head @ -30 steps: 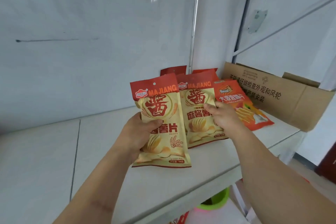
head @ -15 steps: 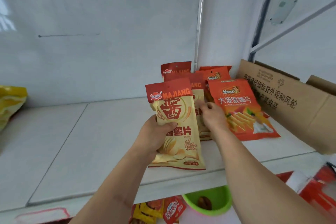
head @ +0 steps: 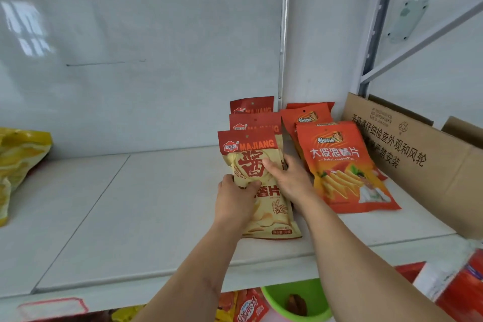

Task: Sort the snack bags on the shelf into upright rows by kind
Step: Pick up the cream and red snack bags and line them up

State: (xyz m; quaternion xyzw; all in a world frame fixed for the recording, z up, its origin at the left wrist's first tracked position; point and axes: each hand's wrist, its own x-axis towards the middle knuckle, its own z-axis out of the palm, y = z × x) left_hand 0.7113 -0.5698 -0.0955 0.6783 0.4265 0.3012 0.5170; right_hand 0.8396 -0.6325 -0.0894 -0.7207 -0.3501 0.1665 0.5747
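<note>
My left hand (head: 235,198) grips the front Majiang bag (head: 257,180) by its left edge, thumb curled over its face; my right hand (head: 290,178) pinches its right edge; the bag leans back on the shelf (head: 130,217) against two more Majiang bags (head: 254,119); orange bags (head: 342,165) lean just right; a box (head: 418,154) stands beyond.

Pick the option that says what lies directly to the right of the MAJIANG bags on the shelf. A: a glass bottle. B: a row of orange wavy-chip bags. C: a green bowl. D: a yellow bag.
B: the orange wavy-chip bags sit just right of the MAJIANG bags, between them and the cardboard box; the yellow bag is far left and the green bowl is below the shelf.
</note>
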